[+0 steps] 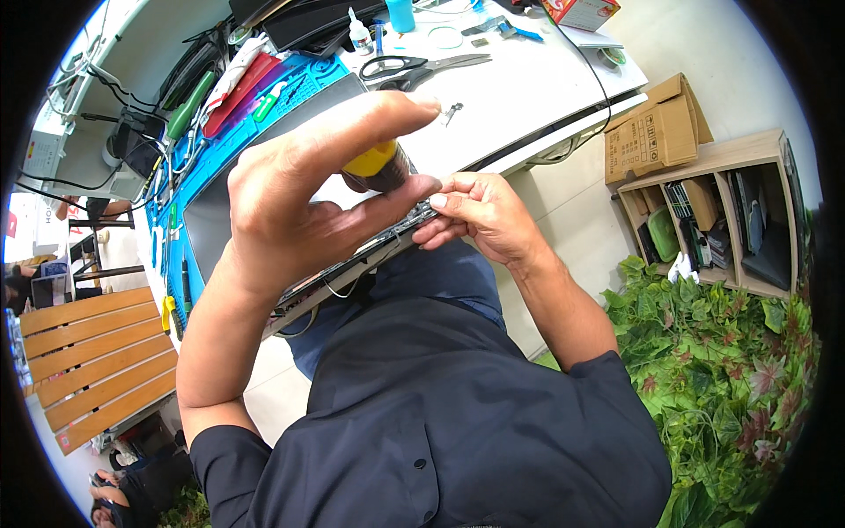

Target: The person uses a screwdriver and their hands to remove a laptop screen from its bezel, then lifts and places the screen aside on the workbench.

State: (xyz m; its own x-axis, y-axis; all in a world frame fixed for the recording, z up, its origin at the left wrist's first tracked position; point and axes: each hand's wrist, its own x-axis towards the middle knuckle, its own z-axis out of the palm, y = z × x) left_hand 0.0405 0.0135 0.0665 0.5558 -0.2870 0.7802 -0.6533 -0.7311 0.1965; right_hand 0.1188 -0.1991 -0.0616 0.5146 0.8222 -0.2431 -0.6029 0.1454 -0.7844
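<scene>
My left hand (308,189) is raised close to the camera and grips a tool with a yellow and dark brown handle (377,167) between thumb and fingers. Below it lies an opened flat dark device (220,220) on a blue work mat (207,167), its front edge hanging over the desk. My right hand (480,216) pinches the device's near edge with fingertips together. The tool's tip is hidden behind my left hand.
Black-handled scissors (414,69), a small metal part (451,111), small bottles (359,37) and green and red tools (224,97) lie on the white desk (528,88). A cardboard box (656,132) sits on a wooden shelf (722,211) at right. Leafy plants (731,370) below it.
</scene>
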